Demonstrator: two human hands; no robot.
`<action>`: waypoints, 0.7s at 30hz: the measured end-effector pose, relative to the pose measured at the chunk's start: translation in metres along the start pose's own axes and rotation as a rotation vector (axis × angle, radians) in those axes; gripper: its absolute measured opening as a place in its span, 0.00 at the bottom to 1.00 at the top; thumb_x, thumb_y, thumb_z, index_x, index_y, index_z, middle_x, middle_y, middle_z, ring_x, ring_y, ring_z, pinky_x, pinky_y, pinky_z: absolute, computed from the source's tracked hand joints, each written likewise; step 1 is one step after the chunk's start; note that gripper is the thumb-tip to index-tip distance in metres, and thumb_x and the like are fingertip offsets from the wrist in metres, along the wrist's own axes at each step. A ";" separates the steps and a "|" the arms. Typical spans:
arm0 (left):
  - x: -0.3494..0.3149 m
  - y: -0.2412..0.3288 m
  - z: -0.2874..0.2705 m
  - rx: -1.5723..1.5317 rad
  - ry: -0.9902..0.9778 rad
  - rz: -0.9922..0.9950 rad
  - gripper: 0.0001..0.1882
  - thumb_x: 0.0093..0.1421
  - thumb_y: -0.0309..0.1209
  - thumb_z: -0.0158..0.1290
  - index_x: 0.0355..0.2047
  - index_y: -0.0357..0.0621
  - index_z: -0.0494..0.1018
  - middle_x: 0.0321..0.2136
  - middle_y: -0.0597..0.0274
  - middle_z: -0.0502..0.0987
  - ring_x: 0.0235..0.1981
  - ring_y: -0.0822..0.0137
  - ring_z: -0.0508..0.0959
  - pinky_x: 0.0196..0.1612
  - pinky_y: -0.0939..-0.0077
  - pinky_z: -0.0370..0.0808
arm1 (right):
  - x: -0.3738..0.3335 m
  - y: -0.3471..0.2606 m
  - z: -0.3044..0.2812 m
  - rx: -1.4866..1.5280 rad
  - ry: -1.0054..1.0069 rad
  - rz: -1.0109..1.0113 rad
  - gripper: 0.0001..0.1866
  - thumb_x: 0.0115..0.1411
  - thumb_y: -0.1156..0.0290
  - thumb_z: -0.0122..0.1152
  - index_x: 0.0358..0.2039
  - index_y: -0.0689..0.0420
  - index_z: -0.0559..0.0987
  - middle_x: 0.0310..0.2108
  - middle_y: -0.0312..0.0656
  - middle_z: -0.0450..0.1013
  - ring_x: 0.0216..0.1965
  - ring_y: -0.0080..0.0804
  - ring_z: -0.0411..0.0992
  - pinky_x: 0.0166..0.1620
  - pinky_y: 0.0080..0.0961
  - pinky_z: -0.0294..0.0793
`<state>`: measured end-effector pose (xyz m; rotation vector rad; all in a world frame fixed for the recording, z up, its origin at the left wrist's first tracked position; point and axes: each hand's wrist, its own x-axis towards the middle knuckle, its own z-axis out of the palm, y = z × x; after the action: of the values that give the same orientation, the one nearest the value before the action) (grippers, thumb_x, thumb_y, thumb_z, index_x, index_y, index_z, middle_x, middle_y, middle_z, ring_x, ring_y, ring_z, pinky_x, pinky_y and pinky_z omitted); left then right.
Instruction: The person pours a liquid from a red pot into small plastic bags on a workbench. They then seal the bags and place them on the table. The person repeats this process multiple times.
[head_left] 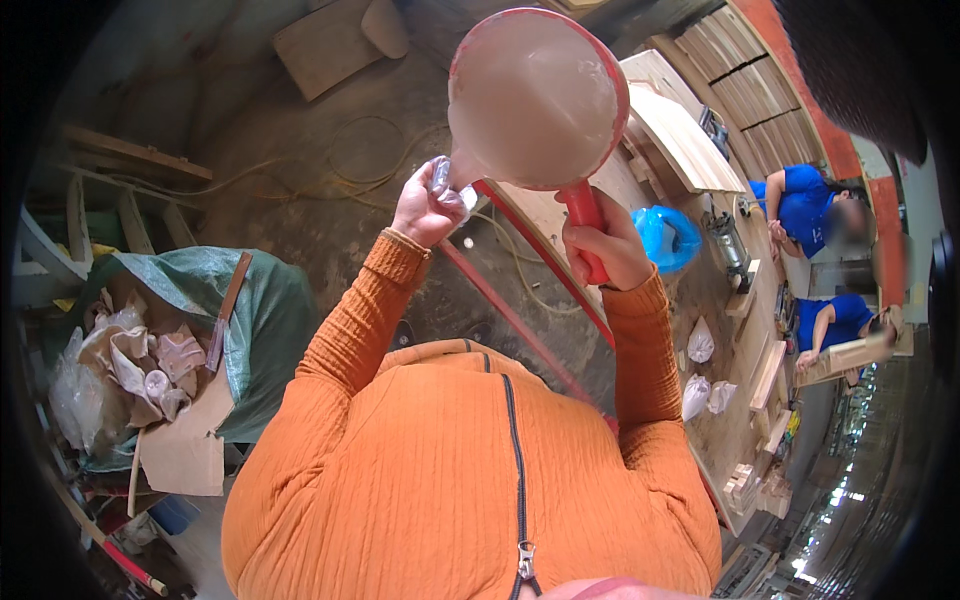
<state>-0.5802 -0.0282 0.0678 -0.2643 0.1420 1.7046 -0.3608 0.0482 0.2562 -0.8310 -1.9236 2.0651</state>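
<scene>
My right hand is wrapped round the red handle of a large round dipper, which is raised in front of me above the floor. A smooth whitish substance covers most of what shows inside its red rim. Against the dipper's lower left edge, my left hand grips a crumpled clear plastic bag. Whitish material stretches from the dipper's edge down to the bag. How much the bag holds is hidden by my fingers.
A long wooden workbench on the right bears a blue plastic bag, small tied bags, wood pieces and a grey tool. Two people in blue work beyond it. A green sack of scraps stands left; a hose lies on the floor.
</scene>
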 end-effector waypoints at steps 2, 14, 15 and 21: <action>-0.001 -0.002 0.002 0.023 0.024 -0.001 0.11 0.65 0.37 0.39 0.34 0.45 0.69 0.23 0.68 0.71 0.18 0.77 0.67 0.18 0.85 0.64 | -0.002 0.000 -0.001 0.006 -0.006 -0.004 0.19 0.50 0.78 0.54 0.44 0.68 0.66 0.18 0.40 0.67 0.10 0.25 0.63 0.13 0.20 0.60; -0.011 -0.014 0.024 0.080 0.152 -0.002 0.10 0.63 0.37 0.42 0.32 0.47 0.70 0.21 0.70 0.70 0.16 0.77 0.64 0.16 0.86 0.63 | -0.012 0.002 -0.004 0.016 -0.009 -0.047 0.21 0.50 0.78 0.54 0.45 0.70 0.65 0.19 0.41 0.67 0.10 0.25 0.65 0.13 0.20 0.62; -0.012 -0.015 0.025 0.085 0.150 0.003 0.10 0.63 0.36 0.42 0.32 0.47 0.70 0.22 0.70 0.71 0.16 0.77 0.64 0.16 0.86 0.63 | -0.013 0.001 -0.003 0.018 -0.011 -0.054 0.21 0.49 0.78 0.54 0.45 0.70 0.65 0.19 0.41 0.67 0.10 0.25 0.65 0.12 0.21 0.62; -0.014 -0.019 0.030 0.089 0.128 -0.021 0.10 0.63 0.36 0.43 0.32 0.47 0.71 0.23 0.69 0.72 0.18 0.77 0.66 0.17 0.87 0.63 | -0.019 -0.002 -0.001 -0.027 0.003 -0.058 0.20 0.51 0.79 0.51 0.46 0.69 0.65 0.19 0.40 0.66 0.10 0.24 0.65 0.13 0.19 0.62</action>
<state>-0.5620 -0.0312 0.1015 -0.3077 0.3079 1.6563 -0.3451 0.0400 0.2634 -0.7741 -1.9539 2.0084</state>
